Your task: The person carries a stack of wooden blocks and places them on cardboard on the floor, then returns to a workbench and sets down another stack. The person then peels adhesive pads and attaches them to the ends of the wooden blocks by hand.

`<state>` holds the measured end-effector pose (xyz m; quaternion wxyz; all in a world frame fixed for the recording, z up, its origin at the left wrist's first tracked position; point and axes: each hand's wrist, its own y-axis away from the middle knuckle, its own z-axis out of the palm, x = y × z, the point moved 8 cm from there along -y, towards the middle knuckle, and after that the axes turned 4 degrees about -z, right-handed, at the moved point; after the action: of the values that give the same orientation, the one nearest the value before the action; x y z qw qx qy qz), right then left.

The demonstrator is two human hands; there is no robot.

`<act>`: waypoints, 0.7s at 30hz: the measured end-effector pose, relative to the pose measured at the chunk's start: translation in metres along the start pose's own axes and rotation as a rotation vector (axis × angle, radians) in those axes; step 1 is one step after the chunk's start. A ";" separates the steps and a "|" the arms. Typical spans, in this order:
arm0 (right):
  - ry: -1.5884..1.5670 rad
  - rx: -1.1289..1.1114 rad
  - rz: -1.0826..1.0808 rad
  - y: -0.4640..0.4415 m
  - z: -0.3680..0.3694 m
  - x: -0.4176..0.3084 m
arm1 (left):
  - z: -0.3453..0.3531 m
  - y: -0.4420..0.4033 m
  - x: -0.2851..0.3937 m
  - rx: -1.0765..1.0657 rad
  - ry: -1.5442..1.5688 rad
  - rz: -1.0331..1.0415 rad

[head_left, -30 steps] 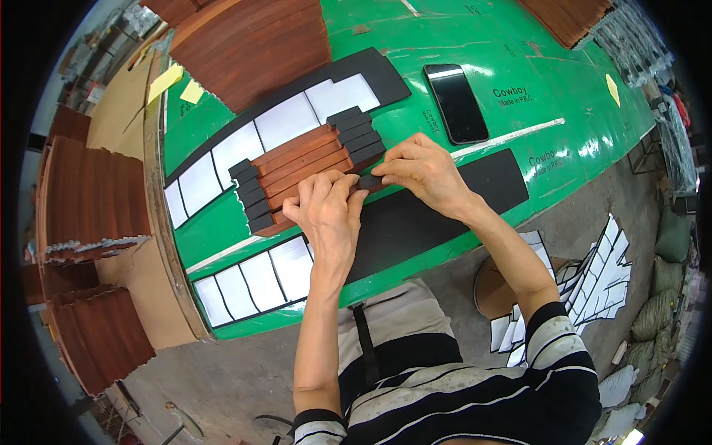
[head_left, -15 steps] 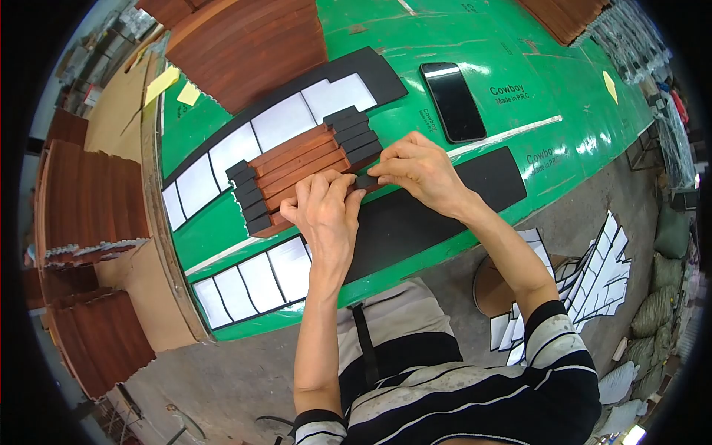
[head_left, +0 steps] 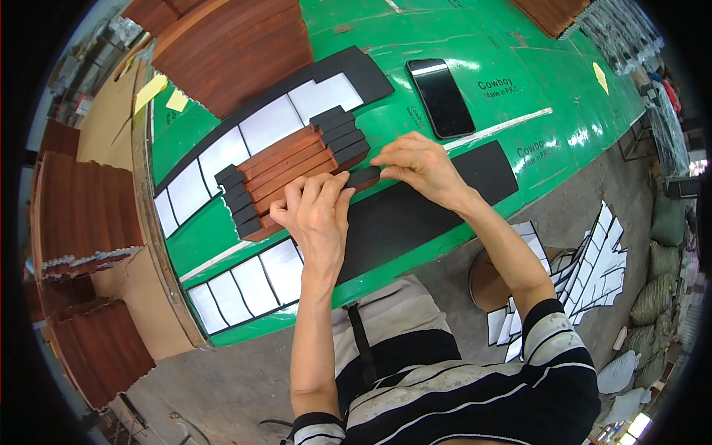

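Several reddish-brown wooden slats [head_left: 289, 167] lie side by side on the green table, with black pads [head_left: 345, 137] over their right ends and more black pads [head_left: 236, 194] over their left ends. My left hand [head_left: 315, 211] is closed on the slat nearest me, thumb and fingertips by the inner edge of a black pad [head_left: 363, 178] on its right end. At that pad's outer tip, the thumb and fingers of my right hand [head_left: 423, 170] are pinched together. Part of the near slat is hidden under my left hand.
Black sheets carry white backing pieces, one sheet [head_left: 245, 141] behind the slats and another [head_left: 415, 215] in front. A phone [head_left: 441, 98] lies at the back right. Stacked brown boards [head_left: 237, 55] stand behind. White-and-black scraps [head_left: 586, 267] pile up beside the table.
The black pad at the near slat's right end shows more fully now, lying along the slat. My right fingers have shifted slightly outward to its tip. The whole view has shifted a little.
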<state>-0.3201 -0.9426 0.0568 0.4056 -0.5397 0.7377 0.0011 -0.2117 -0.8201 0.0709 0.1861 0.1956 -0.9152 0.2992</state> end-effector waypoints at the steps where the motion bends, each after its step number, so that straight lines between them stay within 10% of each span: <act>1: -0.008 -0.008 0.001 0.000 0.002 -0.001 | -0.001 0.000 0.001 0.012 -0.014 0.010; 11: -0.015 0.003 0.028 0.005 0.005 -0.004 | 0.005 0.006 0.005 0.066 -0.105 0.111; 13: -0.260 0.063 0.373 0.014 0.016 0.011 | 0.005 0.010 0.007 0.111 -0.118 0.181; 21: -0.354 0.253 0.533 0.022 0.034 0.017 | 0.000 0.014 0.008 0.082 -0.104 0.197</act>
<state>-0.3185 -0.9320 0.0138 0.5767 -0.2646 0.7652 0.1091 -0.2251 -0.8118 0.0683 0.1000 0.1275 -0.9255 0.3425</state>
